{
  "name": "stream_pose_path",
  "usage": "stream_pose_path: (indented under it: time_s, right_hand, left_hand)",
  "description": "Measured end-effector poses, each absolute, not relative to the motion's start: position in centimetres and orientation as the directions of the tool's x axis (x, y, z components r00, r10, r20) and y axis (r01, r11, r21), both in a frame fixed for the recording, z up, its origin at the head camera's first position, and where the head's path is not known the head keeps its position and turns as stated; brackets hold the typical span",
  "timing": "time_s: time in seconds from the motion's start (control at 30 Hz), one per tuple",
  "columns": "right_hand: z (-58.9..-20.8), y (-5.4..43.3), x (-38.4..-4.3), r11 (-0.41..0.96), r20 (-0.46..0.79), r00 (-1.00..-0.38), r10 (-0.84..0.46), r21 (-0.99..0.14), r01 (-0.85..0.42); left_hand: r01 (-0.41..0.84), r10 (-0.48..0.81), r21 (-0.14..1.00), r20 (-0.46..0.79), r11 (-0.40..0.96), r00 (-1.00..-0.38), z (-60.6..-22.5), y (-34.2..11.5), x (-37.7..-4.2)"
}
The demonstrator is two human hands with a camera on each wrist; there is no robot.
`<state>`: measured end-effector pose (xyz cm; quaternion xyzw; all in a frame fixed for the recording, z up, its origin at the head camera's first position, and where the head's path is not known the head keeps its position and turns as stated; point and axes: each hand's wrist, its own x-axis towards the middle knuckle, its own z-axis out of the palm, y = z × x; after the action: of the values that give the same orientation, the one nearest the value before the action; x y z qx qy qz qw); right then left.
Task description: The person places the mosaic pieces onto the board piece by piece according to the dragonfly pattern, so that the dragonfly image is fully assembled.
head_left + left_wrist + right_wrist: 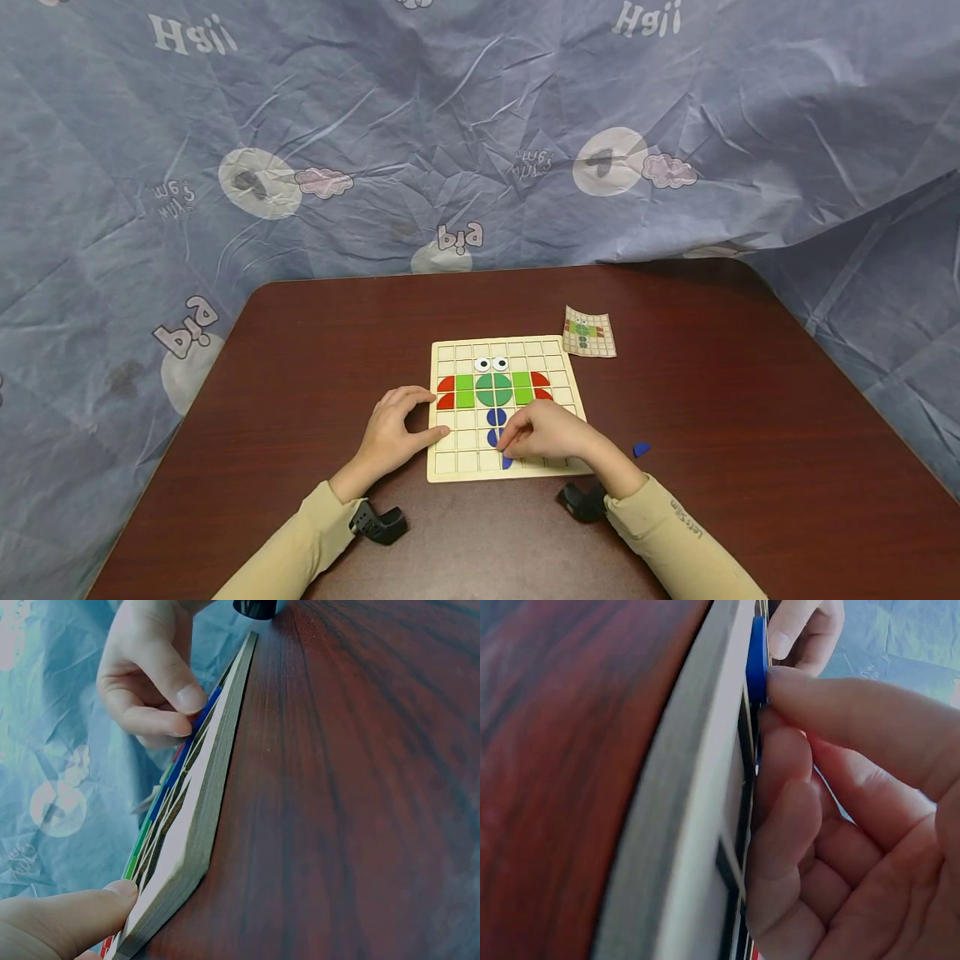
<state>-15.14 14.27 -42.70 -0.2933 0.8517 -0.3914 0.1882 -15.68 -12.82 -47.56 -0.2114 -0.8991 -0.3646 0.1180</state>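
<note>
A pale wooden grid board (pixel 465 461) lies on the table with flat coloured pieces in it. My left hand (pixel 395 423) rests at its left edge, thumb (pixel 112 896) on the board's rim and fingers spread. With the right hand (pixel 551 429) I pinch a blue quarter-circle piece (pixel 507 463) between thumb and index finger, low on the grid. In the right wrist view the thumb tip meets the edge of the blue piece (pixel 757 660). Above it sit blue round shapes (pixel 496 417), a green circle (pixel 493 389), light green squares (pixel 465 392), red quarter-circles (pixel 446 392) and two eye pieces (pixel 482 364).
A small picture card (pixel 590 332) with a similar coloured figure lies at the board's upper right corner. One loose blue piece (pixel 641 449) is on the dark wooden table (pixel 337 350), right of my right wrist. A printed blue-grey cloth (pixel 375 125) hangs behind the table.
</note>
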Motion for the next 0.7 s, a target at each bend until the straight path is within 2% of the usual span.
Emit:
stream_pose_path:
  time_s: [0.33, 0.57, 0.7]
  right_hand:
    - [-42.1, 14.6, -15.1, 0.522, -0.106, -0.773, -0.626, -0.793, -0.314]
    - [-41.4, 16.1, -15.6, 0.473, -0.011, -0.726, -0.688, -0.765, -0.437]
    - [-41.7, 17.6, -15.8, 0.452, 0.055, -0.721, -0.691, -0.745, -0.49]
  left_hand:
    - [0.473, 0.299, 0.597, 0.371, 0.648, -0.879, -47.7, -12.8, -15.8]
    - [0.47, 0.293, 0.602, 0.374, 0.645, -0.88, -47.6, -12.8, -15.8]
    - [0.466, 0.289, 0.607, 0.37, 0.644, -0.883, -47.6, -12.9, -15.7]
